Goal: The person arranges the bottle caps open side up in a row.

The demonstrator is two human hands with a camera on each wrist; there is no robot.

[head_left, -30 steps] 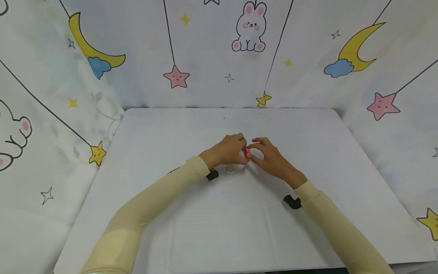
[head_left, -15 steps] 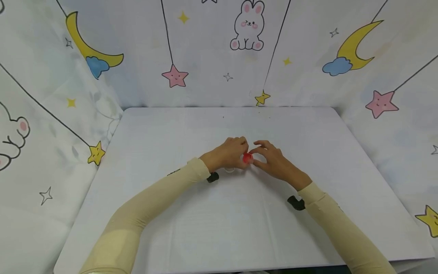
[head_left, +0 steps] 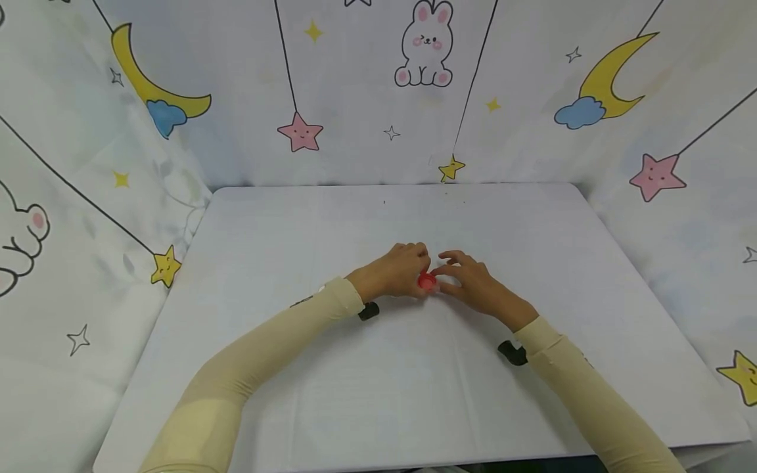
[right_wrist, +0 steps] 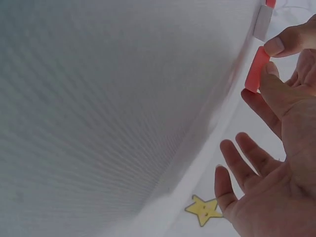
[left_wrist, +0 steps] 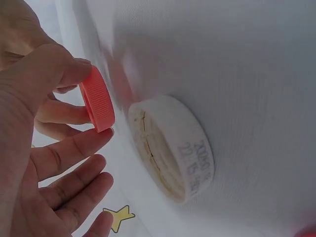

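Note:
A red bottle cap point(head_left: 427, 282) with a ribbed side is held just above the white table between the two hands. My left hand point(head_left: 397, 270) pinches it between thumb and forefinger, as the left wrist view shows, with the other fingers extended. From the opposite side my right hand point(head_left: 476, 286) grips the same cap point(right_wrist: 257, 69) with thumb and forefinger, its remaining fingers spread. Close by, a white bottle cap point(left_wrist: 195, 153) with printed characters lies hollow side up on the table; in the head view the left hand hides it.
Part of another red thing point(left_wrist: 308, 232) shows at the corner of the left wrist view, too cropped to identify. Black wrist cameras point(head_left: 512, 353) sit under both sleeves. A patterned cloth backdrop point(head_left: 355, 85) rises behind the white table point(head_left: 378, 394).
Both hands have lowered slightly toward the wearer with the red bottle cap. The cap has turned from edge-on to face the head camera, and the white cap has gone behind the left hand.

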